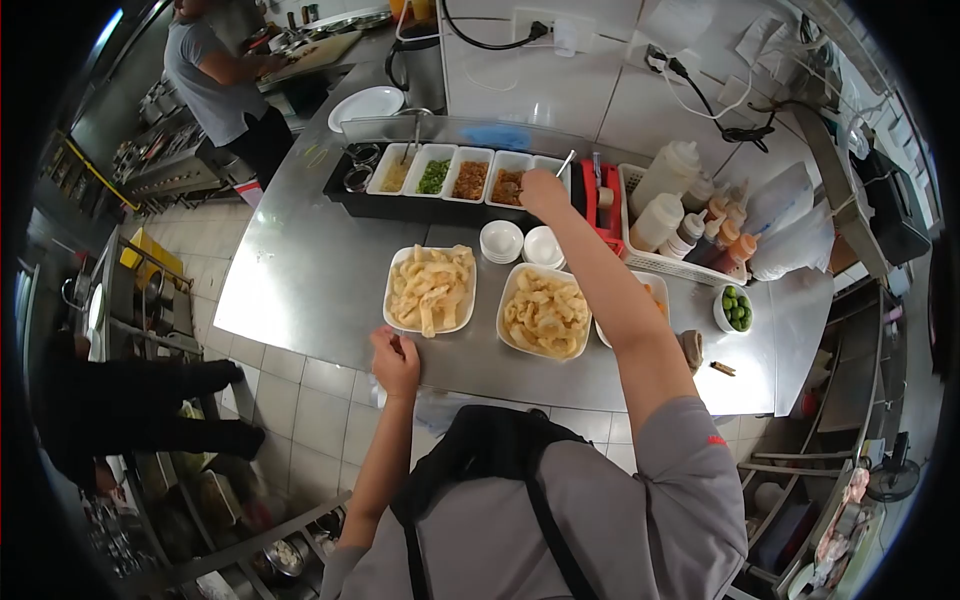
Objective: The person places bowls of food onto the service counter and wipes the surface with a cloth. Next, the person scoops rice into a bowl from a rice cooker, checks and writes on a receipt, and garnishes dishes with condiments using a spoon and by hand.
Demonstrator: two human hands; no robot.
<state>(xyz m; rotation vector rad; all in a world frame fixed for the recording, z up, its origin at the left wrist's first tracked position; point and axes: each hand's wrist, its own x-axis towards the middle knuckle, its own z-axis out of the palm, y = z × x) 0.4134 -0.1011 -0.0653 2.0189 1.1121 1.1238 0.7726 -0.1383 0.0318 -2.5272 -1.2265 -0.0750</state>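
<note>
My right hand (543, 193) is over the row of topping containers, beside one of brown crumbly topping (507, 188). Its fingers are closed and partly hidden, so what they grip cannot be made out. A metal spoon handle (567, 162) sticks up just behind that hand. My left hand (397, 362) is curled closed at the counter's front edge, with nothing visible in it. Just above it stands a white bowl of pale fried pieces (430, 290). A second bowl of fried pieces (545, 312) is to its right. My right forearm partly covers a third white dish (660, 290).
Stacked small white dishes (501, 240) stand behind the bowls. A white basket of squeeze bottles (660, 222) and a bowl of green limes (733, 309) are at right. Green garnish (433, 177) fills another container. One person (215, 80) works back left; another in dark clothes stands left.
</note>
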